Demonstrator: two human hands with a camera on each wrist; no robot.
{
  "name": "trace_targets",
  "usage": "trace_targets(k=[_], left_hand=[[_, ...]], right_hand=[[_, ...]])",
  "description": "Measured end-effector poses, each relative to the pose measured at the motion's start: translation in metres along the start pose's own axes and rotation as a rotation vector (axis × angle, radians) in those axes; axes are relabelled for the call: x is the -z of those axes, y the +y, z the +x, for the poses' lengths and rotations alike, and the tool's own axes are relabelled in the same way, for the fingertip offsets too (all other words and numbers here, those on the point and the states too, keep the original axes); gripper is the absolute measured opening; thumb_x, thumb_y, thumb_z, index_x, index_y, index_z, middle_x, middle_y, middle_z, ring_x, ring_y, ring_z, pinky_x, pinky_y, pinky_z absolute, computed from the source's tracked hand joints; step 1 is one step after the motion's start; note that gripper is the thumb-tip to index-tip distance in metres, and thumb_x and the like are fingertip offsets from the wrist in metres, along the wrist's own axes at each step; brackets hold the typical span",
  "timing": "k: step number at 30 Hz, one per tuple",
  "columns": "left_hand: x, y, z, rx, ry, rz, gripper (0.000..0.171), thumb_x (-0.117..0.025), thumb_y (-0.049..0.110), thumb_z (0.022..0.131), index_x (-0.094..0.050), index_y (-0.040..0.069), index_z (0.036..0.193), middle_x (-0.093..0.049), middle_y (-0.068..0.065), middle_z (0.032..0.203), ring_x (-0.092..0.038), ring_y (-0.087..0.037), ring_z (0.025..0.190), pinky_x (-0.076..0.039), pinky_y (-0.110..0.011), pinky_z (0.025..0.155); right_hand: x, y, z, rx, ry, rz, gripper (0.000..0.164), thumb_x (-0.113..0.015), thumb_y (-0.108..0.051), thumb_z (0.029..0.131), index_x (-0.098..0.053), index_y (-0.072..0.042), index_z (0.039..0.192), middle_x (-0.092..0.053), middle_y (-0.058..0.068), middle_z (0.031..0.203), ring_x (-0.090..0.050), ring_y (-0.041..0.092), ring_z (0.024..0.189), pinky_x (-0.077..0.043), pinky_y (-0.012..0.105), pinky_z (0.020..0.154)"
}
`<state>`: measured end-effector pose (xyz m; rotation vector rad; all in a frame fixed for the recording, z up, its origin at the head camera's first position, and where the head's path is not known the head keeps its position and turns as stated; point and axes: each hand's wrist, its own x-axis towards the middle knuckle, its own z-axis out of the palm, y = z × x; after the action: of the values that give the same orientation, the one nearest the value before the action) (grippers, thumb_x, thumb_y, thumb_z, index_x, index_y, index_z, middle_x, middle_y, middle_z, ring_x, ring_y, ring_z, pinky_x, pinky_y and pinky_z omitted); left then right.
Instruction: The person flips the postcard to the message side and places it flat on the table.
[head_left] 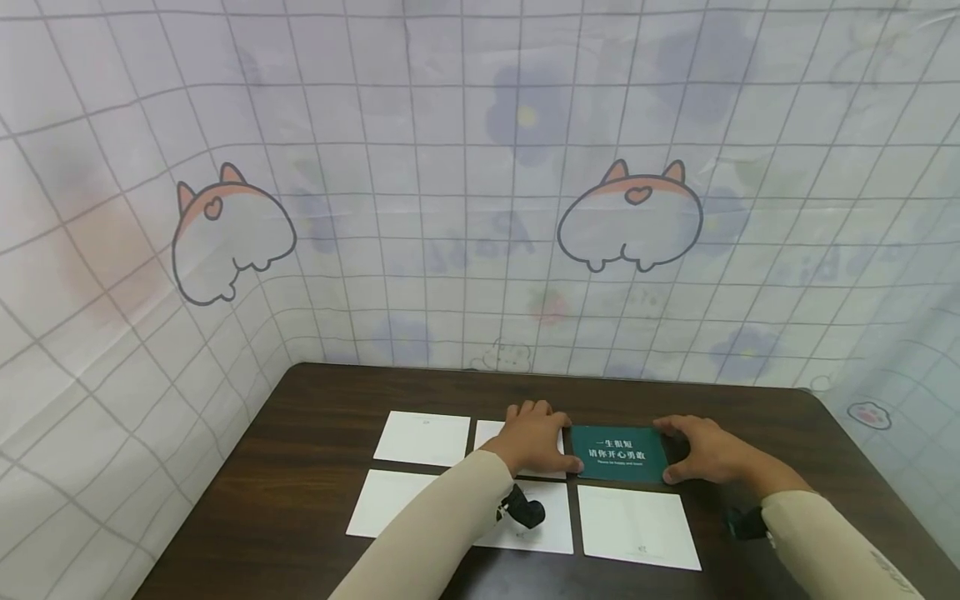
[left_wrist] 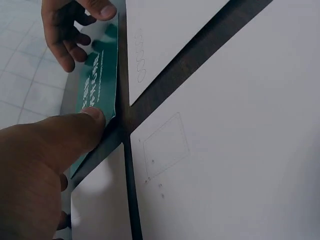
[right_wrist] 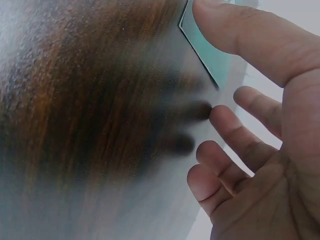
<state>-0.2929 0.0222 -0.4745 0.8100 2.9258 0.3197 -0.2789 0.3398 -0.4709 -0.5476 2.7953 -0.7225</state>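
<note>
A green card (head_left: 618, 454) with white lettering lies on the table between my hands. My left hand (head_left: 531, 437) spreads over a white card, its thumb on the green card's lower left corner; the left wrist view shows this thumb (left_wrist: 85, 127) lying on the green surface. At the other end, my right hand (head_left: 705, 450) is around the right edge, thumb at the lower corner and index finger by the upper one. Up close, the right thumb (right_wrist: 225, 22) overlaps the card while the other fingers (right_wrist: 225, 122) bend loosely beside it, with a gap before the card's corner.
Several white cards lie in two rows on the dark wooden table (head_left: 247, 467), including one at the far left (head_left: 423, 439) and one at the near right (head_left: 637, 525). A cloth with a grid and cartoon print (head_left: 465, 208) hangs behind the table.
</note>
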Motion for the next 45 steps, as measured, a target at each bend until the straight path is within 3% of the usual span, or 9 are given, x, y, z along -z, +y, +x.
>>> trace_targets(k=[10, 17, 32, 39, 45], left_hand=[[0.003, 0.002, 0.0, 0.023, -0.001, 0.03, 0.073, -0.074, 0.066, 0.082, -0.061, 0.026, 0.142, -0.052, 0.001, 0.125, -0.044, -0.018, 0.116, -0.033, -0.04, 0.097], [0.008, 0.003, -0.001, 0.027, -0.013, 0.033, 0.075, -0.076, 0.066, 0.081, -0.06, 0.028, 0.143, -0.051, 0.002, 0.126, -0.043, -0.018, 0.116, -0.032, -0.039, 0.096], [0.004, 0.001, 0.002, 0.054, -0.039, -0.01, 0.076, -0.079, 0.064, 0.079, -0.059, 0.03, 0.145, -0.05, 0.001, 0.124, -0.041, -0.018, 0.115, -0.031, -0.039, 0.095], [-0.006, -0.004, 0.006, 0.045, 0.014, -0.057, 0.076, -0.083, 0.061, 0.077, -0.06, 0.03, 0.142, -0.05, 0.0, 0.124, -0.04, -0.019, 0.115, -0.03, -0.039, 0.093], [-0.01, 0.0, 0.006, 0.014, 0.085, -0.099, 0.078, -0.087, 0.057, 0.075, -0.06, 0.027, 0.141, -0.054, 0.003, 0.129, -0.041, -0.019, 0.121, -0.03, -0.041, 0.097]], right_hand=[[0.0, 0.001, 0.005, -0.003, 0.007, -0.045, 0.095, -0.095, -0.032, 0.07, -0.05, 0.004, 0.145, -0.056, 0.022, 0.131, -0.046, 0.048, 0.123, -0.04, 0.066, 0.097], [0.003, -0.005, 0.005, -0.003, -0.029, -0.077, 0.094, -0.095, -0.032, 0.07, -0.051, 0.003, 0.145, -0.053, 0.026, 0.132, -0.041, 0.054, 0.124, -0.038, 0.071, 0.095], [-0.001, -0.004, 0.011, -0.032, -0.026, -0.073, 0.087, -0.097, -0.028, 0.066, -0.054, -0.003, 0.137, -0.054, 0.021, 0.125, -0.046, 0.046, 0.117, -0.04, 0.067, 0.093], [-0.004, -0.003, 0.008, -0.019, -0.007, -0.034, 0.089, -0.097, -0.027, 0.065, -0.051, -0.005, 0.137, -0.055, 0.022, 0.126, -0.045, 0.047, 0.119, -0.038, 0.069, 0.095], [-0.004, -0.001, 0.002, -0.008, 0.013, 0.017, 0.096, -0.098, -0.028, 0.065, -0.047, -0.001, 0.142, -0.059, 0.019, 0.122, -0.054, 0.042, 0.114, -0.043, 0.065, 0.093]])
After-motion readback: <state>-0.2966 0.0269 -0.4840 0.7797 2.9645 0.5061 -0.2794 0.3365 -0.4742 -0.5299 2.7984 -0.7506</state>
